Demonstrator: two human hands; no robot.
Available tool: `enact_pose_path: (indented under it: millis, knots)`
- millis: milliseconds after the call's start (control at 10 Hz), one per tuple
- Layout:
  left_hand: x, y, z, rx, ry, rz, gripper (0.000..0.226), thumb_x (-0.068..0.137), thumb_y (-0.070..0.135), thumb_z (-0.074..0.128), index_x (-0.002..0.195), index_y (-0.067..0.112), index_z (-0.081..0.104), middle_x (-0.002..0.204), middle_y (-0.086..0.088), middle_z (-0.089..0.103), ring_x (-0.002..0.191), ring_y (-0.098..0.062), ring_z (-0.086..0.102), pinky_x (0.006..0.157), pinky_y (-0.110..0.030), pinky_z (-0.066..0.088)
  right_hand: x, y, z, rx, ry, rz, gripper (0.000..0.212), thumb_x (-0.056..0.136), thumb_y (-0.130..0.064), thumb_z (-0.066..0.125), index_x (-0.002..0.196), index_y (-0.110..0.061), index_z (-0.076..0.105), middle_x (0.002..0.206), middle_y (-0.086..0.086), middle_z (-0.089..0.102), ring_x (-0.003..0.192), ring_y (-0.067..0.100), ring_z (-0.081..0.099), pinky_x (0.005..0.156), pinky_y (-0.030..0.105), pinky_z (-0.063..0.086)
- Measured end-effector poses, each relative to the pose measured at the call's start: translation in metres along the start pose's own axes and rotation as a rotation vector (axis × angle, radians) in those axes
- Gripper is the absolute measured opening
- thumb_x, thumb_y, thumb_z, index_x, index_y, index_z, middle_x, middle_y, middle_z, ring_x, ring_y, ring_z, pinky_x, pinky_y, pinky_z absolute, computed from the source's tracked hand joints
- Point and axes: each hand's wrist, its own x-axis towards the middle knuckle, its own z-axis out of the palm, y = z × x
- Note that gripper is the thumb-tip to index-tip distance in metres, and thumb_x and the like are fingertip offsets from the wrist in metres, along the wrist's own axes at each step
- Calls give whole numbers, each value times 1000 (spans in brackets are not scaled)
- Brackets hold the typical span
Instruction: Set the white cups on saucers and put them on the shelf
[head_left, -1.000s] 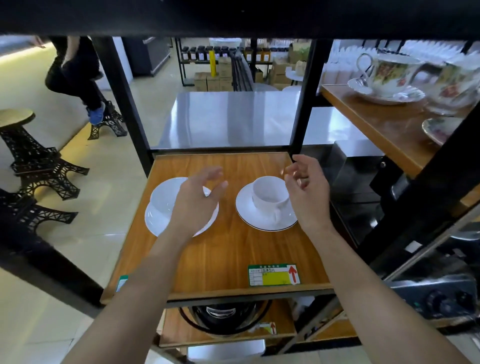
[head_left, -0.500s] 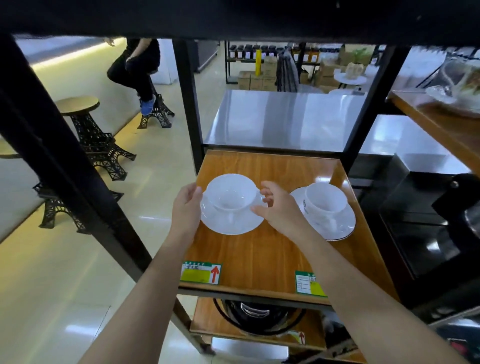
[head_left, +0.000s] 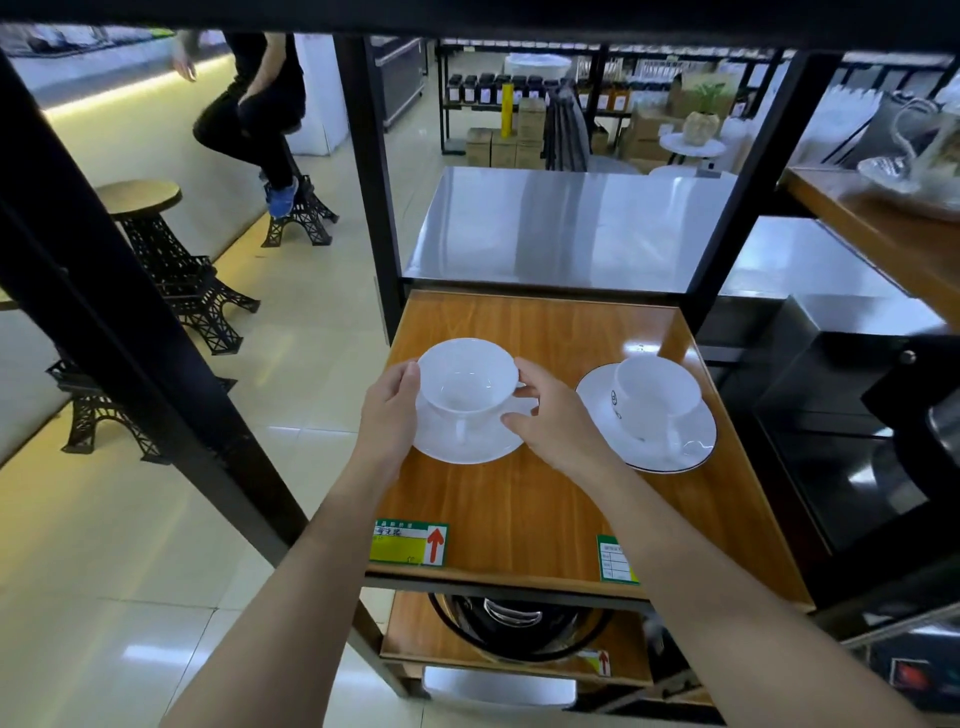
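Observation:
On the wooden shelf (head_left: 524, 509) a wide white cup (head_left: 465, 379) rests on a white saucer (head_left: 467, 441) at the left. My left hand (head_left: 389, 415) grips the saucer's left rim and touches the cup's side. My right hand (head_left: 550, 415) holds the right side, thumb at the cup's rim, fingers on the saucer's edge. To the right a second white cup (head_left: 657, 397) stands on a dark-rimmed saucer (head_left: 680, 447), untouched.
Black rack posts (head_left: 371, 182) frame the shelf. Price labels (head_left: 409, 543) line its front edge. A black cooker (head_left: 519, 623) sits on the shelf below. A steel table (head_left: 571, 223) lies behind. Stools (head_left: 156, 234) and a seated person (head_left: 254, 109) are at the left.
My right hand left the right cup and came over to the left cup set. Both hands have closed on it, and the view swung left and drew closer.

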Motion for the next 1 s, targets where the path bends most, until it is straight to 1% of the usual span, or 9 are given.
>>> enact_pose_path:
  millis: [100, 200, 300, 400, 500, 600, 700, 800, 1000]
  knots:
    - [0, -1, -1, -5, -2, 11, 20, 98, 32, 36, 99, 33, 56, 92, 15, 60, 86, -9, 58, 62, -19, 43, -1, -1, 0, -11, 7, 2, 60, 84, -12, 64, 137, -24, 38, 136, 0, 49, 123, 16, 45, 90, 26, 39]
    - [0, -2, -5, -37, 36, 3, 22, 97, 33, 39, 103, 27, 58, 93, 13, 61, 88, -10, 58, 63, -19, 43, -3, -3, -2, -29, 15, 0, 63, 83, -11, 64, 138, -22, 36, 139, 1, 46, 124, 16, 44, 91, 27, 40]
    - [-2, 1, -9, -51, 173, -3, 28, 96, 31, 42, 116, 17, 57, 98, 14, 59, 89, -6, 55, 67, -11, 37, -7, -6, -7, -44, 114, -18, 58, 85, -13, 61, 137, -21, 37, 136, 1, 48, 114, 12, 48, 84, 21, 42]
    - [-10, 11, -12, -57, 353, 79, 34, 94, 27, 47, 124, 14, 51, 114, 4, 55, 103, -9, 50, 76, -13, 36, -14, -12, -17, -68, 272, -75, 46, 88, -17, 57, 132, -20, 44, 119, -3, 56, 94, 3, 50, 71, 10, 39]
    - [-23, 33, -6, -26, 366, 284, 31, 91, 24, 50, 120, 14, 51, 110, 2, 57, 102, -11, 52, 74, -5, 38, -20, -16, -32, -89, 410, -128, 34, 89, -19, 54, 123, -19, 51, 102, -8, 57, 81, -2, 51, 66, 4, 36]
    - [-38, 58, 8, -4, 298, 434, 28, 91, 22, 51, 117, 13, 51, 106, -2, 59, 98, -11, 53, 77, -8, 40, -26, -20, -49, -114, 528, -156, 26, 91, -19, 53, 116, -16, 56, 94, -9, 58, 77, -3, 52, 63, -2, 38]
    - [-56, 69, 29, 9, 205, 514, 22, 91, 18, 52, 113, 13, 52, 92, 7, 58, 86, -3, 55, 71, -8, 42, -32, -20, -68, -129, 658, -159, 19, 91, -18, 52, 106, -12, 61, 89, -6, 60, 75, 3, 54, 64, -6, 37]
    - [-72, 65, 54, 52, 99, 550, 19, 92, 17, 53, 110, 15, 54, 81, 19, 55, 78, 6, 55, 66, -6, 40, -40, -13, -88, -93, 773, -99, 12, 90, -15, 52, 97, -12, 62, 84, -2, 61, 71, 4, 54, 63, -1, 40]
    - [-85, 40, 97, 222, -162, 335, 22, 92, 26, 51, 114, 23, 47, 75, 14, 59, 69, -10, 62, 64, -28, 53, -58, 21, -113, -69, 865, 143, 14, 91, -15, 51, 101, -11, 60, 89, 1, 61, 82, 13, 56, 67, 16, 43]
